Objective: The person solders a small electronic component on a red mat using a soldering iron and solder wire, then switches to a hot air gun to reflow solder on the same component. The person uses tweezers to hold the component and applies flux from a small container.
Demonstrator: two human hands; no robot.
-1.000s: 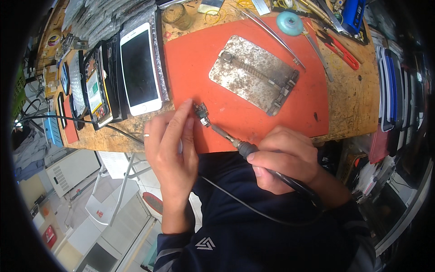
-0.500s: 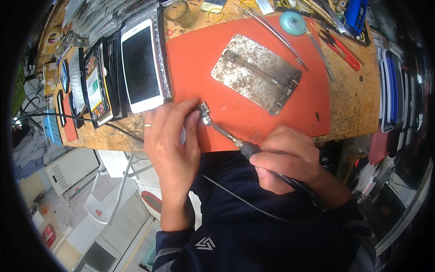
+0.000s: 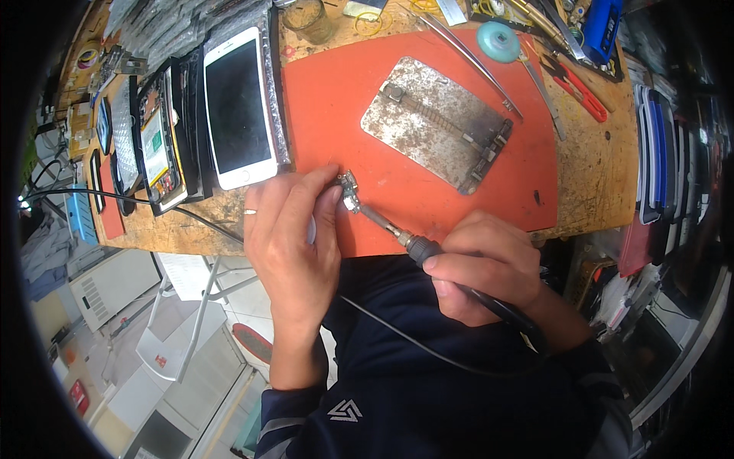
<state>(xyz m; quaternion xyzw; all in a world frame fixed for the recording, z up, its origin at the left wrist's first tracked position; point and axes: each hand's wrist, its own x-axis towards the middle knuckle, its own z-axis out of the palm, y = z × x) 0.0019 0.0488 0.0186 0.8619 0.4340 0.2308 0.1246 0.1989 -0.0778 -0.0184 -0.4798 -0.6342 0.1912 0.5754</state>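
Note:
Between thumb and fingertips, my left hand [image 3: 294, 233] pinches a small metal-and-green circuit board [image 3: 349, 191] over the orange mat [image 3: 325, 107]. A white thing shows in part behind that thumb; its kind is hidden. My right hand [image 3: 485, 268] grips the dark handle of a soldering iron [image 3: 413, 243], its cable trailing across my lap. The iron's tip points up and left and appears to meet the lower right end of the board. Farther back on the mat lies a stained metal board holder [image 3: 428, 115] with a clamp bar.
Left of the mat lie a white smartphone [image 3: 241, 115] and an opened phone [image 3: 160, 149]. Tweezers [image 3: 478, 65], a round teal container [image 3: 498, 41] and red-handled pliers [image 3: 577, 88] lie at the back right. A glass jar [image 3: 308, 21] stands behind the mat.
The iron's tip has shifted slightly up and left relative to the board, closing the small gap between them. Both hands keep their grips.

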